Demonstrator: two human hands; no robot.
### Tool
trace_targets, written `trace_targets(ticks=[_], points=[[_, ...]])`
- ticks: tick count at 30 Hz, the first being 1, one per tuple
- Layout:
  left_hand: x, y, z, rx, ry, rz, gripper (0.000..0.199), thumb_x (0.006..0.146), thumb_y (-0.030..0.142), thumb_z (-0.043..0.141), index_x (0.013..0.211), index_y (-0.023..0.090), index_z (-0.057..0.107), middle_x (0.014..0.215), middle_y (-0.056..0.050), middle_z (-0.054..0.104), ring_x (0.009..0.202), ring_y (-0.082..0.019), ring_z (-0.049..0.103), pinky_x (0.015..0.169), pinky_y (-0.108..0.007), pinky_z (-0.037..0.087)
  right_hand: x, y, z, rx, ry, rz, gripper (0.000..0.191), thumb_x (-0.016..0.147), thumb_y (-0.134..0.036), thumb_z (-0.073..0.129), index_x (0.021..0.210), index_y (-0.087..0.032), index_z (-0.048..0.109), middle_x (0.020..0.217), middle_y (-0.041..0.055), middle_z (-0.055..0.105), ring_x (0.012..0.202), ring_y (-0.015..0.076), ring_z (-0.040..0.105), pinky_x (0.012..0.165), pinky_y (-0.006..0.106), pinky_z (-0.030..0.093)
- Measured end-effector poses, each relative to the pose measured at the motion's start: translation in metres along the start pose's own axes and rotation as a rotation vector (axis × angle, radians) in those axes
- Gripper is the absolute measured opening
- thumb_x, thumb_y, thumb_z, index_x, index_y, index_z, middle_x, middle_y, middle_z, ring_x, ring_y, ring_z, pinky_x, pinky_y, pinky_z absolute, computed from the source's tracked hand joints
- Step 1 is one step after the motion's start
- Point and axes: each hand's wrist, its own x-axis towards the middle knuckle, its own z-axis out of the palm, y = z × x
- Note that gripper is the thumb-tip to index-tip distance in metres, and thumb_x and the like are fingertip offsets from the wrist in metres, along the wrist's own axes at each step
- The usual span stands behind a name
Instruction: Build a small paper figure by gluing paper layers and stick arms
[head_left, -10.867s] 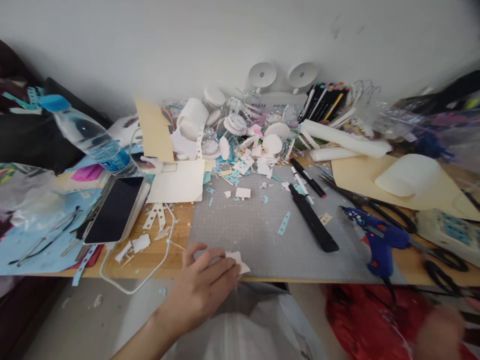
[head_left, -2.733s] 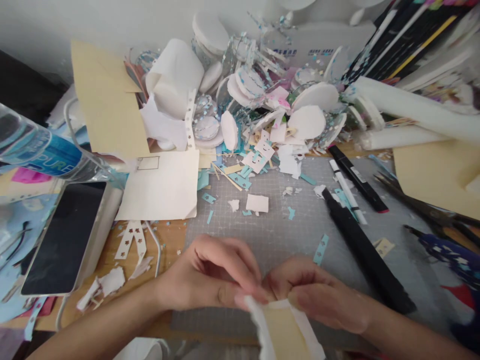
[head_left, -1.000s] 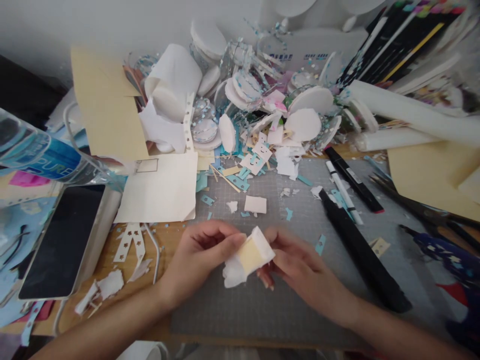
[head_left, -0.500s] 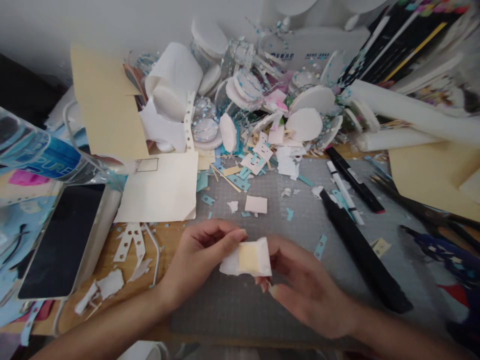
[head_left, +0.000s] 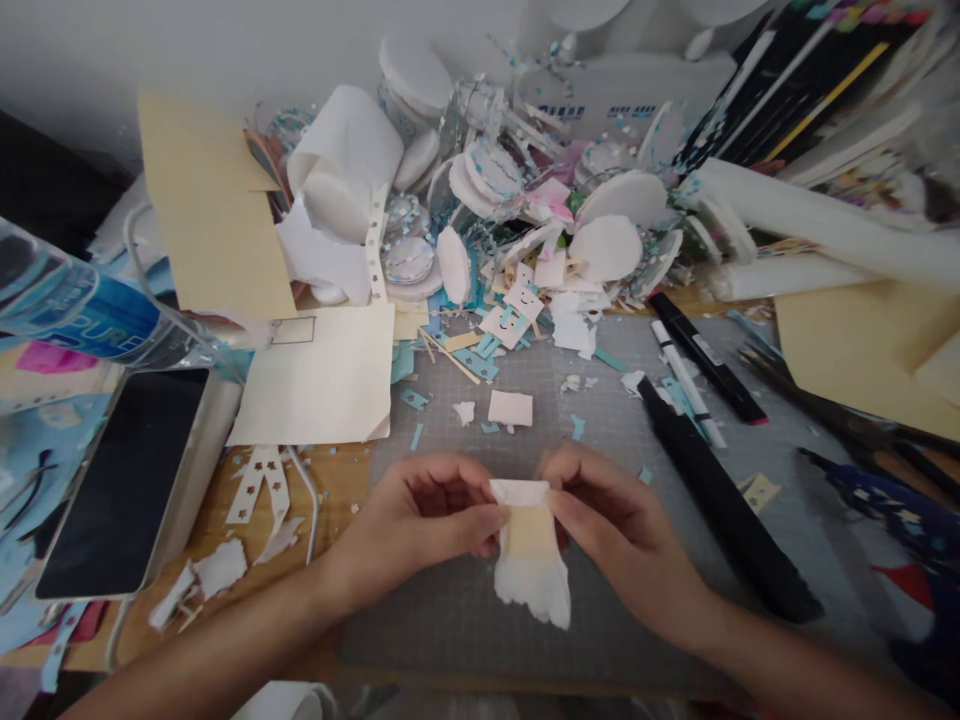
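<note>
Bench (head_left: 345,475): wooden, before a pale wall (head_left: 300,40); white discs (head_left: 607,250) heaped at its far side, a grey cutting mat (head_left: 427,640) nearer.
White paper (head_left: 534,592): held over the mat's near part, yellow card (head_left: 529,535) upon it, far edge seemingly folded, ragged end nearest.
Left hand (head_left: 424,510): fingers pinching the paper's left edge by the fold.
Right hand (head_left: 622,520): fingers narrow, gripping the right far corner.
Handling: probably light, soft, easily torn; best held where the card likely stiffens it.
</note>
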Motion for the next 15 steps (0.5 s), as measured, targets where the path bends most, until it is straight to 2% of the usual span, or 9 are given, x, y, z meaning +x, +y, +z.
trace_targets(ticks=[5, 12, 15], points=[[0.0004, 0.0022, -0.0007, -0.005, 0.052, 0.033, 0.018, 0.071, 0.023, 0.083, 0.069, 0.013, 0.068, 0.058, 0.003, 0.066, 0.051, -0.005, 0.057, 0.054, -0.014, 0.047, -0.0039, 0.0043, -0.0013, 0.174, -0.109, 0.072, 0.024, 0.095, -0.038, 0.054, 0.078, -0.021, 0.055, 0.067, -0.0030, 0.048, 0.061, 0.0105, 0.042, 0.057, 0.021, 0.037], [-0.0007, 0.0024, -0.0001, -0.045, 0.012, 0.045, 0.016, 0.072, 0.019, 0.083, 0.069, 0.013, 0.069, 0.057, 0.003, 0.067, 0.051, -0.004, 0.058, 0.053, -0.012, 0.047, 0.0004, -0.0019, 0.0028, 0.104, -0.200, 0.010, 0.026, 0.094, -0.036, 0.056, 0.075, -0.021, 0.048, 0.070, -0.0027, 0.052, 0.061, 0.0091, 0.044, 0.056, 0.019, 0.037], [-0.0006, -0.0002, -0.0005, -0.054, -0.013, 0.062, 0.014, 0.073, 0.017, 0.082, 0.070, 0.013, 0.069, 0.058, 0.003, 0.067, 0.051, -0.004, 0.058, 0.053, -0.011, 0.047, -0.0004, -0.0004, 0.0019, 0.027, -0.225, -0.012, 0.021, 0.095, -0.031, 0.051, 0.077, -0.021, 0.051, 0.072, -0.0015, 0.055, 0.063, 0.0100, 0.046, 0.057, 0.019, 0.038]])
